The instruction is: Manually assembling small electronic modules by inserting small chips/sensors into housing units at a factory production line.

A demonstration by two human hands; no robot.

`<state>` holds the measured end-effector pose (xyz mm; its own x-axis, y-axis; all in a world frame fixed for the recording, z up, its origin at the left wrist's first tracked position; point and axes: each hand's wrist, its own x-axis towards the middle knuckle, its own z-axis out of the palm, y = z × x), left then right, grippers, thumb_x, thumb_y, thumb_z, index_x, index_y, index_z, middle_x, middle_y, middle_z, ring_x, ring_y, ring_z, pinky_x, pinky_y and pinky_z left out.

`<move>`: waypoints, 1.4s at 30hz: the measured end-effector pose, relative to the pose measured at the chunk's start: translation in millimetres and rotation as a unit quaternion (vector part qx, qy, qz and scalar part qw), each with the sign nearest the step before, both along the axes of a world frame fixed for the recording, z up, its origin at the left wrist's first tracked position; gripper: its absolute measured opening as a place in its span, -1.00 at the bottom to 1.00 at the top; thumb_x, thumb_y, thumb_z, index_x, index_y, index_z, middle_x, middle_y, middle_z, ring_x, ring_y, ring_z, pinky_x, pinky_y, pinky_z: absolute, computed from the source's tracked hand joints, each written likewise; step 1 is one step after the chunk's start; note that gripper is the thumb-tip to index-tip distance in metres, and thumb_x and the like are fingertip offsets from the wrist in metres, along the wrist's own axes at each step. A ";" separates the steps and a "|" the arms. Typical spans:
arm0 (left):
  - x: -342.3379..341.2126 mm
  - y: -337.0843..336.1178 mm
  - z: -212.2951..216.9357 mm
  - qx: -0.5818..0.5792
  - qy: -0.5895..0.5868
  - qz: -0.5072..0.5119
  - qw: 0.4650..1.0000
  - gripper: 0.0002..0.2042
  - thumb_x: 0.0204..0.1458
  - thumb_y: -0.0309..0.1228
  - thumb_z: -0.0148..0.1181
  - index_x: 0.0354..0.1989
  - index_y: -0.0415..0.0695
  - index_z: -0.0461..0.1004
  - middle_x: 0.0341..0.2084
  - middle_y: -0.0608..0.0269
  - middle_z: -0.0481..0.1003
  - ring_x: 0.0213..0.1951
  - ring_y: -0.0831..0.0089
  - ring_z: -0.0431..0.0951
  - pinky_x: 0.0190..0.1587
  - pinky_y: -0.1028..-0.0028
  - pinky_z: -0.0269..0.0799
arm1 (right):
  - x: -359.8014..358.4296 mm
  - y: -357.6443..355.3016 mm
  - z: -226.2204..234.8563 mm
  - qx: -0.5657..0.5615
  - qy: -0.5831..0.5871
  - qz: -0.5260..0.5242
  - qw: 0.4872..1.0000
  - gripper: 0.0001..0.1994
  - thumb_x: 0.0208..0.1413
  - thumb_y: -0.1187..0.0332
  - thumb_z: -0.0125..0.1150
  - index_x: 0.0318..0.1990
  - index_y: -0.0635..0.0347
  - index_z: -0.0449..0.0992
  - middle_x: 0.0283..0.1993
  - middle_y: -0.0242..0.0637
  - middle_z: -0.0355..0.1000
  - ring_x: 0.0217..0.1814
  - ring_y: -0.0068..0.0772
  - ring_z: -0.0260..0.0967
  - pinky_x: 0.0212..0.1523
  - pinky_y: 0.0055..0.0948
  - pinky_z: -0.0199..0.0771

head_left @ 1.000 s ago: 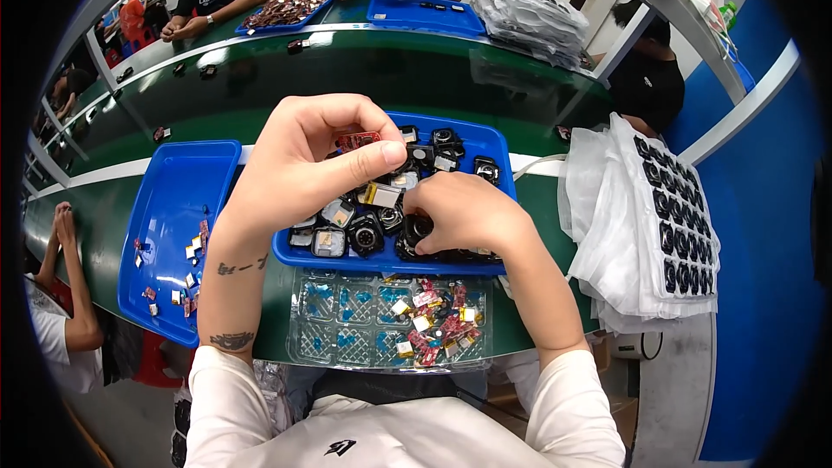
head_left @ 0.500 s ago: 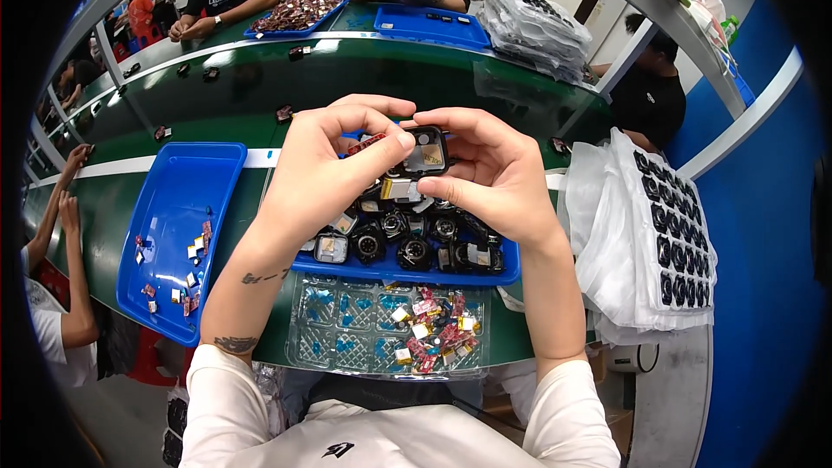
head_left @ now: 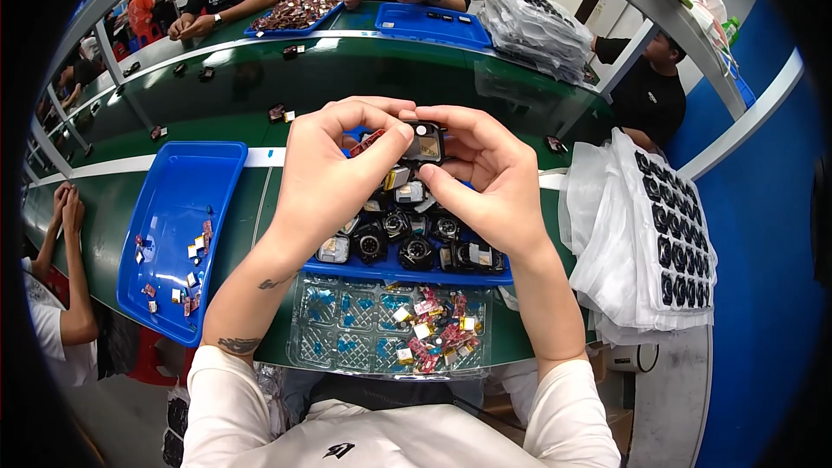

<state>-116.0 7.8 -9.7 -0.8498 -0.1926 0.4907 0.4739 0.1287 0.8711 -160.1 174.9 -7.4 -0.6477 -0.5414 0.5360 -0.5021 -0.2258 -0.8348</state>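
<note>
A black smartwatch case [head_left: 426, 147], its hollow side facing me, is held above a blue tray [head_left: 407, 274]. My right hand [head_left: 496, 178] grips the case from the right, thumb at its lower edge. My left hand [head_left: 342, 152] is closed at the upper left edge, thumb and fingers pressed against the case. A red circuit board [head_left: 367, 140] shows between the left thumb and index finger. Just below it is a small white and yellow battery [head_left: 396, 178]; whether they are joined is hidden. Several round-backed black watch cases [head_left: 417, 253] fill the tray beneath my hands.
Nearest me lies a clear compartment tray [head_left: 325, 342] with circuit boards and batteries [head_left: 433, 334]. Left is another blue tray [head_left: 178, 208] with loose parts. Stacked foam sheets [head_left: 672, 234] of black cases stand right. Beyond runs a green conveyor [head_left: 364, 78], with co-workers opposite.
The watch case has tipped slightly, and my right thumb has moved up along it. Boards on the conveyor have drifted left. A co-worker opposite has moved their hands apart.
</note>
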 end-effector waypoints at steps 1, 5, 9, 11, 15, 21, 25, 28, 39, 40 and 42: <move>1.3 0.5 0.4 -0.040 0.007 0.019 0.999 -0.91 0.00 -0.50 0.23 -0.40 -0.27 0.58 -0.19 0.08 0.56 -0.19 0.49 0.54 -0.15 0.52 0.47 | 1.6 -1.5 -0.7 -0.013 0.000 -0.011 1.000 -0.65 0.04 0.61 0.19 0.03 0.29 0.43 0.01 -0.23 0.43 -0.08 -0.56 0.44 -0.10 -0.60 0.52; 4.5 6.8 1.9 -0.097 0.002 0.034 0.995 -0.92 0.04 -0.54 0.20 -0.35 -0.30 0.57 -0.15 0.05 0.53 -0.16 0.46 0.54 -0.11 0.50 0.48 | 5.4 -5.6 -4.2 -0.062 -0.009 -0.073 0.995 -0.81 0.12 0.55 0.16 -0.10 0.36 0.49 -0.16 -0.28 0.52 -0.22 -0.62 0.48 -0.23 -0.67 0.51; 6.7 9.2 4.7 -0.072 0.004 0.010 0.997 -0.91 0.03 -0.56 0.23 -0.31 -0.29 0.57 -0.15 0.04 0.53 -0.15 0.44 0.55 -0.11 0.49 0.49 | 5.0 -2.3 -4.6 -0.055 -0.007 -0.096 0.994 -0.82 0.12 0.56 0.16 -0.11 0.36 0.49 -0.18 -0.26 0.52 -0.22 -0.63 0.49 -0.26 -0.67 0.51; 9.0 11.0 5.8 -0.091 0.041 0.012 0.995 -0.89 0.01 -0.58 0.25 -0.28 -0.29 0.58 -0.16 0.04 0.54 -0.15 0.42 0.56 -0.10 0.49 0.50 | 6.0 -3.0 -4.6 -0.096 0.009 -0.111 0.989 -0.85 0.12 0.57 0.16 -0.14 0.37 0.50 -0.18 -0.23 0.53 -0.24 -0.64 0.48 -0.29 -0.68 0.52; 5.8 11.7 -0.5 -0.054 0.099 0.037 0.993 -0.88 -0.06 -0.52 0.32 -0.33 -0.23 0.61 -0.31 0.17 0.59 -0.35 0.58 0.56 -0.34 0.62 0.46 | 3.7 1.0 1.7 -0.148 -0.030 -0.123 0.981 -0.89 0.11 0.58 0.16 -0.20 0.37 0.48 -0.17 -0.19 0.53 -0.26 -0.62 0.48 -0.31 -0.66 0.56; 12.6 12.3 6.0 -0.122 0.044 0.027 0.991 -0.92 -0.10 -0.53 0.32 -0.41 -0.25 0.59 -0.50 0.31 0.51 -0.53 0.69 0.38 -0.47 0.67 0.29 | -0.7 4.5 3.9 -0.165 -0.043 -0.095 0.981 -0.86 0.05 0.62 0.18 -0.22 0.36 0.44 -0.17 -0.15 0.51 -0.22 -0.57 0.48 -0.21 -0.63 0.53; 13.9 11.3 6.7 -0.156 0.036 0.006 0.987 -0.90 -0.10 -0.51 0.32 -0.41 -0.27 0.58 -0.54 0.31 0.50 -0.55 0.69 0.34 -0.46 0.66 0.25 | -0.1 2.7 3.8 -0.163 -0.068 -0.085 0.981 -0.85 0.03 0.64 0.19 -0.23 0.35 0.42 -0.17 -0.16 0.51 -0.21 -0.57 0.48 -0.17 -0.63 0.51; 13.0 12.6 5.4 -0.085 0.025 -0.052 0.995 -0.89 -0.05 -0.50 0.31 -0.39 -0.29 0.58 -0.53 0.33 0.51 -0.52 0.70 0.38 -0.44 0.67 0.28 | -1.7 2.8 1.8 -0.159 -0.059 -0.090 0.981 -0.85 0.00 0.65 0.19 -0.27 0.31 0.39 -0.18 -0.15 0.51 -0.23 -0.59 0.47 -0.23 -0.65 0.51; 11.0 9.4 5.5 0.070 -0.054 -0.106 0.991 -0.90 -0.01 -0.54 0.31 -0.33 -0.28 0.56 -0.45 0.27 0.57 -0.36 0.63 0.54 -0.28 0.66 0.44 | 0.7 3.6 -0.1 -0.141 0.022 -0.068 0.988 -0.84 -0.01 0.71 0.15 -0.31 0.29 0.35 -0.15 -0.02 0.50 -0.18 -0.47 0.49 -0.18 -0.54 0.54; 10.3 9.7 5.8 0.067 -0.052 -0.108 0.991 -0.90 -0.01 -0.54 0.31 -0.33 -0.28 0.56 -0.45 0.27 0.57 -0.36 0.63 0.54 -0.28 0.66 0.44 | 0.5 4.6 0.4 -0.137 0.026 -0.064 0.988 -0.84 -0.01 0.70 0.15 -0.32 0.30 0.34 -0.15 -0.03 0.49 -0.18 -0.46 0.49 -0.18 -0.53 0.54; 7.8 9.4 5.0 0.059 -0.068 -0.070 0.993 -0.87 -0.02 -0.53 0.32 -0.32 -0.29 0.53 -0.46 0.28 0.56 -0.36 0.65 0.53 -0.27 0.67 0.43 | -0.9 3.9 -1.2 -0.160 0.029 -0.051 0.985 -0.84 -0.01 0.69 0.17 -0.33 0.30 0.34 -0.16 -0.05 0.49 -0.19 -0.48 0.49 -0.20 -0.54 0.54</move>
<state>-108.2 17.3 -4.7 -0.9290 -0.1166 0.3513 0.3575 -0.0372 0.9332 -160.9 178.8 -8.6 -0.6532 -0.2728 0.7064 -0.5808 -0.4181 -0.6985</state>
